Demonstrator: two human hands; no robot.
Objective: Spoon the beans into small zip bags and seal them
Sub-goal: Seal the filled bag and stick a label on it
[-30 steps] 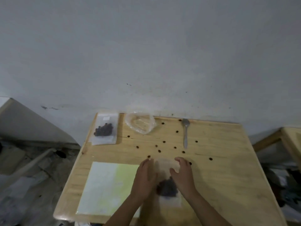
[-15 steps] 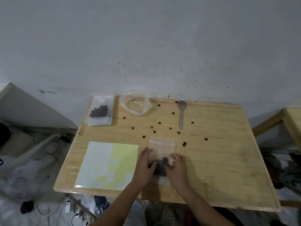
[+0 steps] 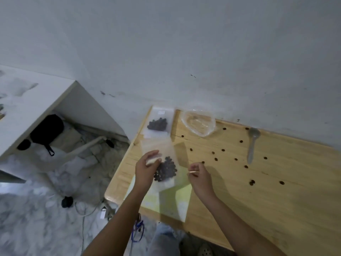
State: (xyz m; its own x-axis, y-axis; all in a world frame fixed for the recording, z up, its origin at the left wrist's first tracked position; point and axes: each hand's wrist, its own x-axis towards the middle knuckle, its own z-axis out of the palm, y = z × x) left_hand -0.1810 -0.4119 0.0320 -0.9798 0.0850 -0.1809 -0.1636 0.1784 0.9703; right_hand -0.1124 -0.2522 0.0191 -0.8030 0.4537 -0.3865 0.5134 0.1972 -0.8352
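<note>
A small clear zip bag [image 3: 167,168] with a clump of dark beans hangs above the table's left edge, and my left hand [image 3: 145,169] pinches it near its top. My right hand [image 3: 200,175] hovers just right of the bag, apart from it, fingers curled together with nothing seen in them. Another bag of beans [image 3: 157,124] lies flat at the far left corner. Against the wall lies a crumpled clear plastic bag [image 3: 199,124]. A translucent spoon [image 3: 253,143] rests on the wood, bowl toward the wall. Several loose beans [image 3: 215,159] are scattered between them.
The wooden table [image 3: 276,200] stands against a white wall. A pale yellow-green sheet [image 3: 175,198] lies near the front left edge, under the hands. Left of the table, the floor holds cables, white cloth and a black bag under a white shelf [image 3: 27,108].
The bag was lying on the table under both hands. My left hand has since lifted it and carried it left and farther away. My right hand has let go. The view swung left.
</note>
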